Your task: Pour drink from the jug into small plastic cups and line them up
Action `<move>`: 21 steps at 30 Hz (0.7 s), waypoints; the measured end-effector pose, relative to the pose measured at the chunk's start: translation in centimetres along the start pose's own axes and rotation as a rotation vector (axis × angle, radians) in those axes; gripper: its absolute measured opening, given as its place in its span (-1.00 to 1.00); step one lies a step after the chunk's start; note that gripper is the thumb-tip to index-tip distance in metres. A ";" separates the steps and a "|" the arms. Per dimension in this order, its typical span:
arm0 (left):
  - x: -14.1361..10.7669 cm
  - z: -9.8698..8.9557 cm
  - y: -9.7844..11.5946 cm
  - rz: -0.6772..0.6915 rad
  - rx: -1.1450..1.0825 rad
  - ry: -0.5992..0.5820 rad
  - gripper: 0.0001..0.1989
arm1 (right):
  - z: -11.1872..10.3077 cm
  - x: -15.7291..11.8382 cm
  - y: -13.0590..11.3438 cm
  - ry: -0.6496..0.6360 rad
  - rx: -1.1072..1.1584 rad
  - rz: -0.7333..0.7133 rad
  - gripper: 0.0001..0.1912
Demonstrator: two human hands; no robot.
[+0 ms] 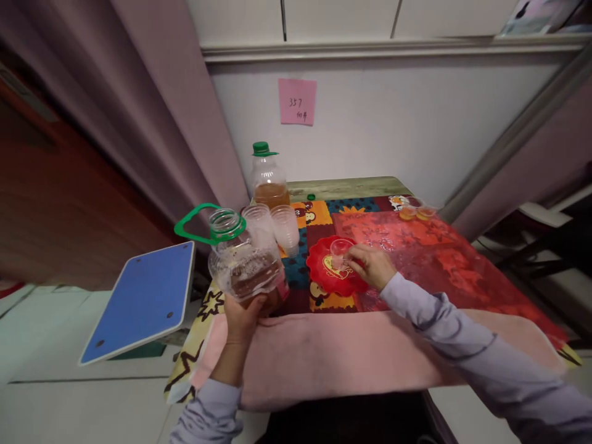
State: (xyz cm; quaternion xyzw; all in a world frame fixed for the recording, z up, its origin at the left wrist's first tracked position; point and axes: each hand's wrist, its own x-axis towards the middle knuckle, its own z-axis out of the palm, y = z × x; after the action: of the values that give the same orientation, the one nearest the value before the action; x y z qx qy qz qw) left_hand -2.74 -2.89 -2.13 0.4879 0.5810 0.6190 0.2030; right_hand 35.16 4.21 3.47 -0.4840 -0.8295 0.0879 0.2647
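White wall [393,123] behind, with a pink note [297,102] stuck on it; below, a table [383,183] wears a patterned cloth, a glossy red sheet [444,259] on the right and a pink towel [361,351] along the near edge. On the left side, a large clear jug [250,271] is in the left hand [243,320], whose thumb curls over its near side; the other fingers are mostly hidden behind it. To the right, a small clear cup [340,248] is at the tips of the right hand [374,265], with thumb and fingers pinched nearly closed on its near right side. The cup sits over a scalloped red plate [317,262]; whether its base touches the plate is unclear. Each hand is the nearer one to what it holds, and the cup lies to the right of the jug, a gap between them. The jug's long axis runs from its base, nearer the cup, up and leftward to an uncapped mouth ringed by a green handle [185,225], so the mouth faces away from the cup. Brownish liquid and foam show inside the jug; the cup looks clear, its contents hard to tell. Just beyond the jug are two stacks of clear cups [285,228], and behind them a green-capped jug [272,192] part full of amber liquid. A loose green cap [311,197] lies near the back edge. At the far right stand several small cups [425,213], at least two holding amber liquid.
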 end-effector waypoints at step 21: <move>0.4 -0.1 -0.2 0.036 0.054 0.007 -0.30 | 1.4 -3.8 3.6 0.094 0.106 0.715 -0.64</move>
State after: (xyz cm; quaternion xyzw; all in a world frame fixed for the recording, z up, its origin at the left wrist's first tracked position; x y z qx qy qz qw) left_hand -3.06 -2.63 -2.13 0.5016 0.5892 0.6083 0.1766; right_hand 38.67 2.98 -0.49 -0.7324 -0.5892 0.1956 0.2797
